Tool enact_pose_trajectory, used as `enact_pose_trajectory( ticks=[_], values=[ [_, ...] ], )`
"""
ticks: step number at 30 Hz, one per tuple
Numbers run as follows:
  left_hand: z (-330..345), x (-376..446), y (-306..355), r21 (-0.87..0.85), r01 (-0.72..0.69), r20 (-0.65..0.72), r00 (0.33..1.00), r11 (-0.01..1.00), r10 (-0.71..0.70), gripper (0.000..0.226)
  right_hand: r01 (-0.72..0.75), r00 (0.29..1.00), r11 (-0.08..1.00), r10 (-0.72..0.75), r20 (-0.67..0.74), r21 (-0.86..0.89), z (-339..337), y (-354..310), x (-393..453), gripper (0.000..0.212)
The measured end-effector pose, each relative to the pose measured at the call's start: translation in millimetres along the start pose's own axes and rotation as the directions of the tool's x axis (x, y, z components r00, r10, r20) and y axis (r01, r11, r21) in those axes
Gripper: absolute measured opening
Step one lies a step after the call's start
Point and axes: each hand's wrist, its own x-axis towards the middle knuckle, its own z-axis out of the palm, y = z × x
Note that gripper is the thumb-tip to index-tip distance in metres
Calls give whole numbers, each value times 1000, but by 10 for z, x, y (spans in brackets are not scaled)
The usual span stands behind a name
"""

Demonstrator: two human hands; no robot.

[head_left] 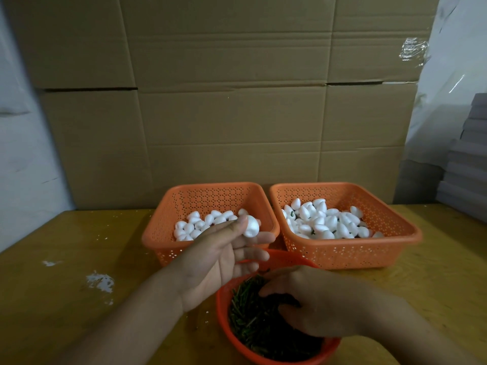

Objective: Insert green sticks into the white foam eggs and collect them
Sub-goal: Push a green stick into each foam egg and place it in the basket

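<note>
Nearest: round red bowl [224, 309] packed with green sticks [250, 320], too many to count. Right hand [324, 304] is down in the pile, fingers curled over it; grip on a stick can't be told, fingertips hidden. Left hand [224, 256], palm up just beyond the bowl, grip pinching one white foam egg [251, 226] between thumb and fingers, above the left basket [158, 241]. Risks, as a guess: right hand lifts several sticks at once, or the light pinch lets the egg roll off. Two orange baskets on the table [66, 299]: left with roughly twenty plain eggs, right basket [395, 246] with thirty-odd, green showing between. Cardboard boxes [224, 101] behind.
</note>
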Motion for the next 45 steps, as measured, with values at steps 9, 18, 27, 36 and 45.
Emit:
enact_pose_trajectory(
  ticks=[9,18,27,36,45],
  values=[
    [-18,-2,29,-130,100,74,993,987,-91,67,-72,992,993,62,-107,-89,97,57,31,27],
    [-29,13,15,-117,85,2,996,990,-85,41,-37,982,999,35,-186,-6,40,51,27,6],
    [-25,-9,17,-108,84,-4,996,991,-85,22,1,988,997,11,-157,78,15,-22,-1,5],
    [-26,-9,10,-78,81,-1,997,994,-82,21,72,980,994,-55,-189,82,132,-113,70,9],
    [-36,-9,19,-59,78,4,997,995,-78,25,47,996,996,-42,-73,73,168,-119,96,19]
  ],
)
